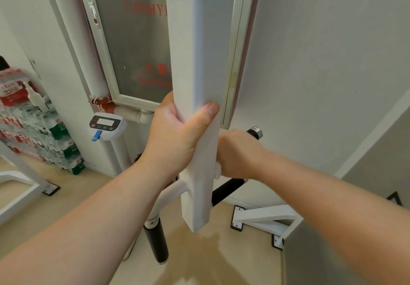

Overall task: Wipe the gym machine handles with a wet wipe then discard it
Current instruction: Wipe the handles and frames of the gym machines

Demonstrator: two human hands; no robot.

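Gym machine post (200, 63), white and square, is seen running down the middle of the view, with two black handles branching from its lower part. A glass-fronted wall cabinet (137, 51) with red lettering is set behind it. Shrink-wrapped packs of water bottles (35, 125) are stacked on the floor (77, 196) at the left. The post is clasped by the left grip (175, 136), fingers curled behind it and thumb pressed across its front face. The right-hand handle (228, 188) is enclosed by the right grip (239, 153), fingers curled round it. Only its chrome-capped end above the fist and a black stretch below are shown. The left-hand handle (156, 242) is left untouched lower down. A digital scale display (106, 125) with a blue tab is carried on a white column. The wet wipe (218, 171) is squeezed between the right grip and the handle, with a small white edge showing beside the post.
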